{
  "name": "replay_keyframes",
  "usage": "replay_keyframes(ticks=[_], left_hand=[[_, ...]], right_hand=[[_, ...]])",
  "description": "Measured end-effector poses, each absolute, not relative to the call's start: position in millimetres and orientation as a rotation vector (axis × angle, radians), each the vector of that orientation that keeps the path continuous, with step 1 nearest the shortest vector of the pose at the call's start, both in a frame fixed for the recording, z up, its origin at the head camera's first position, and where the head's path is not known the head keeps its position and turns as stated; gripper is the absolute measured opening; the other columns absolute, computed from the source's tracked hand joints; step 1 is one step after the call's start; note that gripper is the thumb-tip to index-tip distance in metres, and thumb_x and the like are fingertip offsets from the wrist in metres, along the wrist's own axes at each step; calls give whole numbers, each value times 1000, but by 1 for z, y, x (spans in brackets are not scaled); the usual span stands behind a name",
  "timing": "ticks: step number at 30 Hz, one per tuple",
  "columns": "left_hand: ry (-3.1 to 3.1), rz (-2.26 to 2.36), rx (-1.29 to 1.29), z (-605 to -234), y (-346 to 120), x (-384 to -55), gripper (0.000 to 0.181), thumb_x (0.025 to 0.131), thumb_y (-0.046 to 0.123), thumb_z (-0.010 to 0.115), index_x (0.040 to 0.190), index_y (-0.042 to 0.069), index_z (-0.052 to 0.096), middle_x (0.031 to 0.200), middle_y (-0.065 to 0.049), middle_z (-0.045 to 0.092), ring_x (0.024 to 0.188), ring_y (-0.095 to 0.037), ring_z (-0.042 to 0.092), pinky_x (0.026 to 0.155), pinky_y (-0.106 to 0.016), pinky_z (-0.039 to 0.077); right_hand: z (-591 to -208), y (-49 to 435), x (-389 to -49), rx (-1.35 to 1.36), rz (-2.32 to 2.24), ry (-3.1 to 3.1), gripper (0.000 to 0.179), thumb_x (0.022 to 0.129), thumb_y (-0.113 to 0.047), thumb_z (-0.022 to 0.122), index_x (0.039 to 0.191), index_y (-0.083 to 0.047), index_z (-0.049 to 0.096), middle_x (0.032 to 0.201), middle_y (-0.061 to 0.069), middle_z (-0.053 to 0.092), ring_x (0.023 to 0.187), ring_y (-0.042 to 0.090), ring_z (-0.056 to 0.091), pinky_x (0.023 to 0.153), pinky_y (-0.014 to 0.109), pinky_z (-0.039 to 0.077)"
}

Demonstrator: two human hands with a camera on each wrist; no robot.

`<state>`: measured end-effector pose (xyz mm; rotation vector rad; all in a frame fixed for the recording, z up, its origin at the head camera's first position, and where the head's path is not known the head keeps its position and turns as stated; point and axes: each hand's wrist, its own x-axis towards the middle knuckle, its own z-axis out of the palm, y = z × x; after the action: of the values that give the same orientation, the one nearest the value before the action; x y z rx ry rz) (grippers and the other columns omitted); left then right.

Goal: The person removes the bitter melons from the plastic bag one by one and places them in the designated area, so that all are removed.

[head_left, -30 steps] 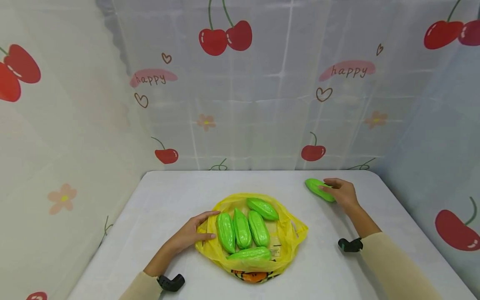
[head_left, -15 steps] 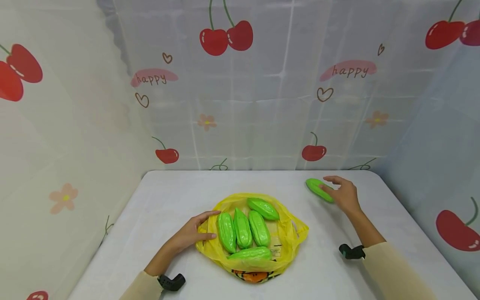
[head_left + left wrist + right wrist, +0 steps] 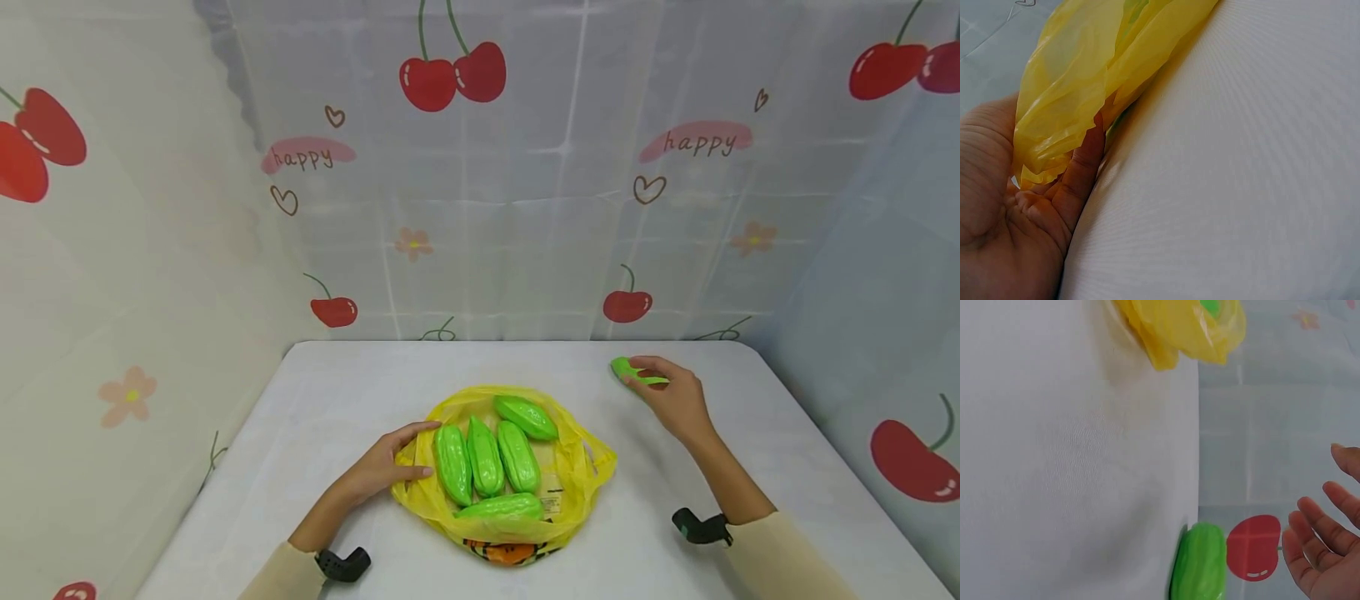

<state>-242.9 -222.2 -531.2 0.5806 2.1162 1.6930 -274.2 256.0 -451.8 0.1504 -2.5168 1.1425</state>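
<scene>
In the head view, a yellow plastic bag [image 3: 592,467] lies mouth up on the table with several glossy, ridged green gourds [image 3: 517,457] inside. My left hand [image 3: 375,468] grips the bag's left rim. The left wrist view shows the thin plastic [image 3: 1072,94] between thumb and fingers. At the back right, my right hand [image 3: 675,400] reaches over a single green gourd [image 3: 621,367], hiding part of it in the head view. In the right wrist view that hand [image 3: 1332,556] has its fingers spread, apart from the gourd [image 3: 1200,565].
The white table [image 3: 360,375] ends at a cherry-printed curtain [image 3: 510,208] behind it. More curtain [image 3: 862,292] stands along the right side and the left. A black wrist camera [image 3: 701,527] sits on my right wrist, another [image 3: 342,565] on the left.
My right hand has shifted a little left and farther over the lone gourd, covering more of it. The left hand and bag have stayed in place.
</scene>
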Motion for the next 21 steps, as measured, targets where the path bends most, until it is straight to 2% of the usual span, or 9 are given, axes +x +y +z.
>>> replay_keyframes(ticks=[3,7,10,13,21], left_hand=[[2117,1692,570,-530,-222,-242,69,91,13,77,153,19,46,156,-12,41,116,-27,62,90,-35,57],[2120,1692,560,-529,-222,-242,70,91,14,77,153,19,46,156,-12,42,116,-27,62,90,-35,57],[2127,1690,562,-529,-221,-242,70,91,14,77,153,19,45,156,-12,41,117,-28,62,90,-34,57],[2149,1677,565,-529,-221,-243,70,91,15,77,153,20,46,158,-11,40,121,-27,60,93,-32,55],[2164,1670,565,-530,-222,-244,69,91,14,77,153,21,47,159,-9,38,126,-26,55,95,-30,53]], right_hand=[[-449,249,-268,201,1144,-2499,39,95,-28,74,126,-5,69,124,13,69,108,34,64,91,52,54],[-446,239,-262,281,1168,-2461,37,93,-28,76,123,-7,71,120,10,71,103,31,66,87,36,57],[-446,233,-258,323,1186,-2450,35,93,-29,77,121,-9,72,119,8,71,99,25,67,82,20,54],[-446,226,-256,344,1224,-2450,32,92,-27,77,119,-10,73,115,5,72,96,21,67,78,15,52],[-448,204,-247,413,1312,-2483,30,91,-25,79,118,-12,74,109,1,73,95,18,67,80,24,56]])
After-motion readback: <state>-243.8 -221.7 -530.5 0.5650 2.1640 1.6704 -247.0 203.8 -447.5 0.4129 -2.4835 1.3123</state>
